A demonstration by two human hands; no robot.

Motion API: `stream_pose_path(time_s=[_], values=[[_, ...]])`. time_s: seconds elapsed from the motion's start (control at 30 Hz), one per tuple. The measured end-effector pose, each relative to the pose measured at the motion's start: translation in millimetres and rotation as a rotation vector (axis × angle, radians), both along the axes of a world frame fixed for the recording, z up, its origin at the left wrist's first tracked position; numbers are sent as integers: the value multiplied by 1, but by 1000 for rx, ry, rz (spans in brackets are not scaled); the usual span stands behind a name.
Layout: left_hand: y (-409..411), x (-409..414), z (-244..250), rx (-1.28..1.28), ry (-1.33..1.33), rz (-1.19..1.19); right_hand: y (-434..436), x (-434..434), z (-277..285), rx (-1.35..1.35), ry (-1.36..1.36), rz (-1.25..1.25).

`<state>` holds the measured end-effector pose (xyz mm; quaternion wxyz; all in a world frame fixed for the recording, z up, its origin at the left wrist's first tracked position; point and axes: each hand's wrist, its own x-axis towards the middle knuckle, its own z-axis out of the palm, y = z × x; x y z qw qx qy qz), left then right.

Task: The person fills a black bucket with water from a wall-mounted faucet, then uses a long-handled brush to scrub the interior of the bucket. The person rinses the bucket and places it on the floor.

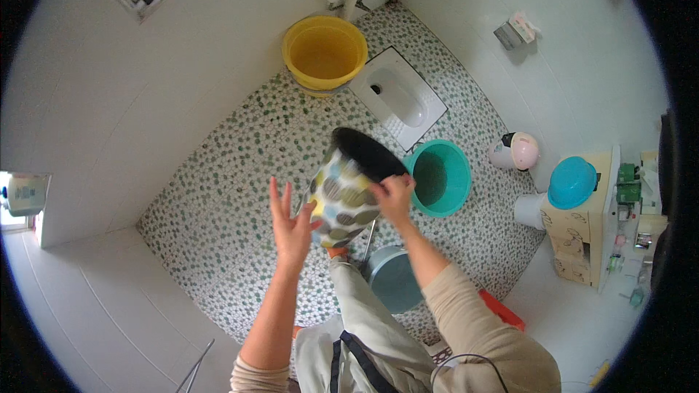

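Observation:
In the middle of the view, a patterned round bin (344,196) with coloured ovals and a black interior is tilted, its opening facing up and to the right. My right hand (394,194) grips its rim on the right side. My left hand (293,224) is beside its lower left side with fingers spread; whether its fingertips touch the bin is unclear. A teal bucket (461,180) with dark contents stands just right of my right hand. Below the bin, a grey-blue bucket (394,281) sits by my leg, with a thin metal handle beside it.
A yellow tub (326,54) holding liquid stands by the far wall, next to a white squat toilet (401,98). A pink-lidded bin (516,152) is at the right wall. Farther right, a blue basin (572,183) rests on a cabinet (568,229). A red object (501,310) lies near my right arm.

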<state>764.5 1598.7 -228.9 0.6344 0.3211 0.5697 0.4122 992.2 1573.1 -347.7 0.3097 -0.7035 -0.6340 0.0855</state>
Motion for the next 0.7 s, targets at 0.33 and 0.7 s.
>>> stream_pose_path(time_s=[0.33, 0.7], values=[[-108, -115, -80, -538, 200, 67, 129, 211, 7, 210, 857, -758], [-291, -231, -94, -857, 320, 56, 239, 237, 65, 588, 1575, -871]])
